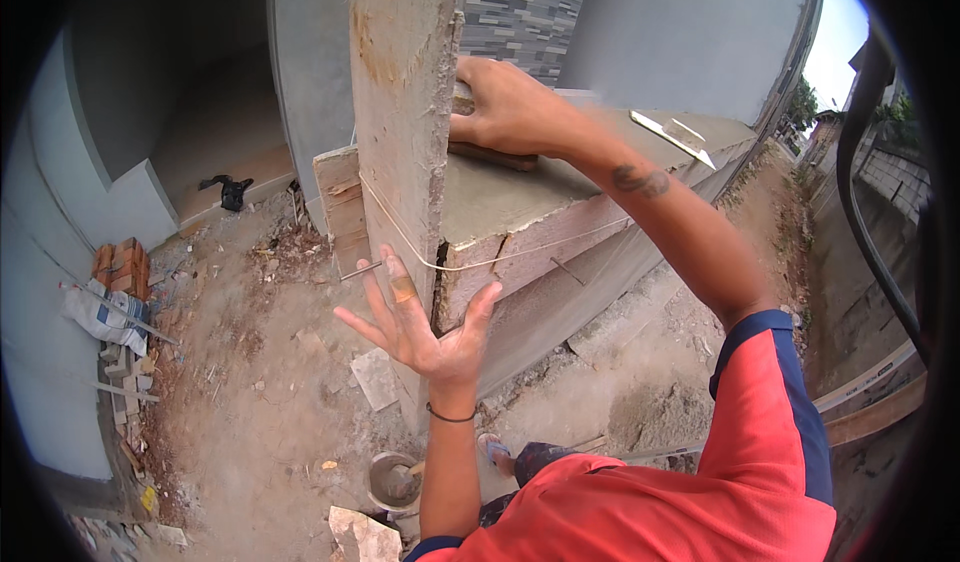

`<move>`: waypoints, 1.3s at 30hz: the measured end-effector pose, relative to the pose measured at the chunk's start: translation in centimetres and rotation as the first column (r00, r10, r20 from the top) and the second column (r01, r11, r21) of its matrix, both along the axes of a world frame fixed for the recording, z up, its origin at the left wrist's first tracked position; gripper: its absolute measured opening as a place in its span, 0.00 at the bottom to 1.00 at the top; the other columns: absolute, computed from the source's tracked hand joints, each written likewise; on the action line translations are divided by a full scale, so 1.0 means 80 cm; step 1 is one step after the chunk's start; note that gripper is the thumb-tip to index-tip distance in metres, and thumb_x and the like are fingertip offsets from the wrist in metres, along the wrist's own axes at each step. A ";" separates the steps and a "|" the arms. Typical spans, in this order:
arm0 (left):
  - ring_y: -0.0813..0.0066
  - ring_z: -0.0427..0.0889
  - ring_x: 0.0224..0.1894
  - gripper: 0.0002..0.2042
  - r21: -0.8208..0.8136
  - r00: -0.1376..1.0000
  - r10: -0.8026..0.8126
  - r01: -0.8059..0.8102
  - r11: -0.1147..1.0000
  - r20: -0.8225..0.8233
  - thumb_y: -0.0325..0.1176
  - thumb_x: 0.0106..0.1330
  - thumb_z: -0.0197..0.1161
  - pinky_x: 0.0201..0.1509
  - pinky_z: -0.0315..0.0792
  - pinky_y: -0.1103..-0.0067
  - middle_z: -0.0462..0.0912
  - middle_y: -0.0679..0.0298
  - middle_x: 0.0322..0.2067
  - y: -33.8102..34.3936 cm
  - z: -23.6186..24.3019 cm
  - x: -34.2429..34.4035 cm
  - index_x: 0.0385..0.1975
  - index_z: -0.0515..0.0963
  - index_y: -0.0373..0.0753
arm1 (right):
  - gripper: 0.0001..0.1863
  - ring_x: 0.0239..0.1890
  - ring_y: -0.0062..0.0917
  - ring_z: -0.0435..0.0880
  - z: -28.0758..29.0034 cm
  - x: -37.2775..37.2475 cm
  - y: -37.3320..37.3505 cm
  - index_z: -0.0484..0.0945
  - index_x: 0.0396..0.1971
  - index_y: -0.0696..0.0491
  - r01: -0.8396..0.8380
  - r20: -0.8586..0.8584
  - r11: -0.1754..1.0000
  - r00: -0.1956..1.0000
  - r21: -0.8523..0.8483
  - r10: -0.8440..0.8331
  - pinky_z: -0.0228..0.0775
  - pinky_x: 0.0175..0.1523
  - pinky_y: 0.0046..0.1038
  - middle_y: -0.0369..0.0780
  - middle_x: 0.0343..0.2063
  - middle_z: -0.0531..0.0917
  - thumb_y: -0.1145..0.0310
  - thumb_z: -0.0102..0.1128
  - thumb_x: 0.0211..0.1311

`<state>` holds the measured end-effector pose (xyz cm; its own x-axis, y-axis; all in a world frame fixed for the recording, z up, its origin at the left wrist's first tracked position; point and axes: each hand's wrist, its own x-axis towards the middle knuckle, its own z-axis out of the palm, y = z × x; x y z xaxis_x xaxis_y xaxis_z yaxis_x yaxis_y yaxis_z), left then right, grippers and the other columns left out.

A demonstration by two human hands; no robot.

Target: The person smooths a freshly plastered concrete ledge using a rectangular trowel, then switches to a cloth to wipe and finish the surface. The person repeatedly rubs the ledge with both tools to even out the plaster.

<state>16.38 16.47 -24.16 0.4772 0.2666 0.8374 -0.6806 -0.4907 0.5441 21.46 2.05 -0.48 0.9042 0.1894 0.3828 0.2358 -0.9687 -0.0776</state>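
Observation:
My left hand (410,327), fingers spread, is raised at the lower edge of a rough upright board (398,102), beside a protruding nail (358,270) and a string (505,258) running around the boards. Behind the upright board's right edge, my right hand (495,112) curls over an object that is partly hidden; a dark brown wooden piece (505,159) shows below it. Grey wet-looking cement (520,202) covers the ledge, with a rough side board (480,277) along its front. A white trowel-like float (670,139) lies farther along the ledge.
Bricks (122,267), a white sack (105,317) and rubble line the left wall, near a doorway (165,82) with a black bag (232,192). Below are a bucket (393,480) and a broken slab (360,532). A narrow dirt passage (750,212) runs beside a block wall on the right.

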 end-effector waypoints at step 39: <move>0.43 0.63 0.75 0.32 0.179 -0.416 0.035 -0.313 0.933 -0.909 0.52 0.74 0.60 0.80 0.34 0.43 0.76 0.51 0.66 0.241 -0.760 -0.632 0.69 0.72 0.35 | 0.22 0.40 0.26 0.87 -1.240 -0.218 0.274 0.85 0.53 0.61 0.825 -0.898 0.515 -0.021 0.233 0.440 0.79 0.45 0.32 0.41 0.42 0.88 0.59 0.71 0.68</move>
<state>-34.19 35.78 -84.98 0.4331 0.5660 -0.7015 0.9012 -0.2858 0.3258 3.99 23.96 -99.67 0.3537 0.2135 -0.9107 -0.8477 -0.3384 -0.4085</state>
